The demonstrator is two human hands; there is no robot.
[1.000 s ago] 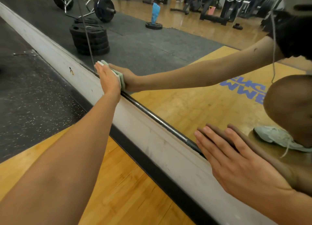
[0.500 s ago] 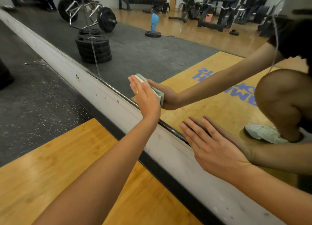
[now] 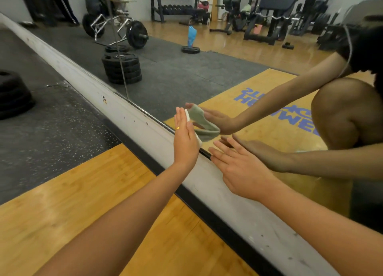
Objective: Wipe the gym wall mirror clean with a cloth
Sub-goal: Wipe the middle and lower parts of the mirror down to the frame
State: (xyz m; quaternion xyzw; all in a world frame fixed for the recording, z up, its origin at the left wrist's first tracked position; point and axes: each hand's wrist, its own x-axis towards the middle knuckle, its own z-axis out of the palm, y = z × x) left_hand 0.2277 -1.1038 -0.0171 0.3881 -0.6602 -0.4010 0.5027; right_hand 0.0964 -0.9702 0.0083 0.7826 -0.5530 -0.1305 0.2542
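Sage-green folded cloth (image 3: 187, 113) sits under the straight-fingered left hand (image 3: 185, 139) at the mirror (image 3: 186, 79) — right hand (image 3: 242, 168) spread flat.

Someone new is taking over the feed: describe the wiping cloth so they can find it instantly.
Follow the white ledge under the wall mirror to where two hands meet the glass. The left hand presses the cloth flat against the glass just above the ledge. It is a small pale green-and-white pad, the only fabric there; the right hand beside it is bare.
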